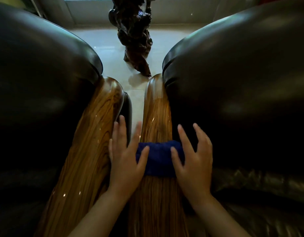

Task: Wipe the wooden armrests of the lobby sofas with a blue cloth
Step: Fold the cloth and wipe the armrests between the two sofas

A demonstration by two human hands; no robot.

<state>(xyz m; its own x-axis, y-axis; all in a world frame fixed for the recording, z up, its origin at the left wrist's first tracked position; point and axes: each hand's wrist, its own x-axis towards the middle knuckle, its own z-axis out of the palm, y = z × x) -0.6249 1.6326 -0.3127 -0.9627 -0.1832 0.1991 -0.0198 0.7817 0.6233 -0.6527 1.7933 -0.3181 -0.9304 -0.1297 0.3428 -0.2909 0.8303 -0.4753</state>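
Observation:
A folded blue cloth (159,158) lies across the right wooden armrest (156,113), a glossy striped-grain plank. My left hand (126,154) rests at the cloth's left edge with fingers spread, the thumb on the cloth. My right hand (193,156) sits at the cloth's right edge, fingers apart, thumb pressing on the cloth. Neither hand closes around it. A second wooden armrest (91,139) runs alongside on the left, bare.
Dark leather sofa cushions bulge on the left (38,74) and right (242,74). Between the armrests a narrow gap shows pale tiled floor (110,47). A dark carved wooden sculpture (134,35) stands on the floor ahead.

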